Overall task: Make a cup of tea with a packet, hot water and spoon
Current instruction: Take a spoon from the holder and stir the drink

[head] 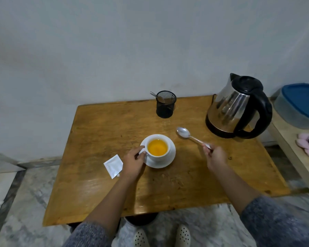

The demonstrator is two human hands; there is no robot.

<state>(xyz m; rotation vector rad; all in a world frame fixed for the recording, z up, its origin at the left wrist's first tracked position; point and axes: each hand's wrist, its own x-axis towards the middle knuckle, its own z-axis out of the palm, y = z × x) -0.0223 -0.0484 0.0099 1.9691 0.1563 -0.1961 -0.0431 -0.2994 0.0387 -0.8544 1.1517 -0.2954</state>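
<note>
The cup (157,148) of orange tea sits on its saucer (169,160) mid-table (100,125). The left hand (133,162) pinches the cup's handle, likely to steady it. The right hand (215,156) grips the spoon (189,136) by its end, bowl raised beside the cup. 1 torn packet (113,166) lies left; the kettle (237,107) stands well apart.

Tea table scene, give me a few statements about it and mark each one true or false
1. The cup holds orange liquid. True.
2. The spoon stands inside the cup. False: the right hand holds it by the handle, to the right of the cup.
3. The left hand is at the cup's handle. True.
4. The packet lies on the saucer. False: it lies on the table, left of the saucer.
5. The kettle is lying on its side. False: it stands upright.
</note>
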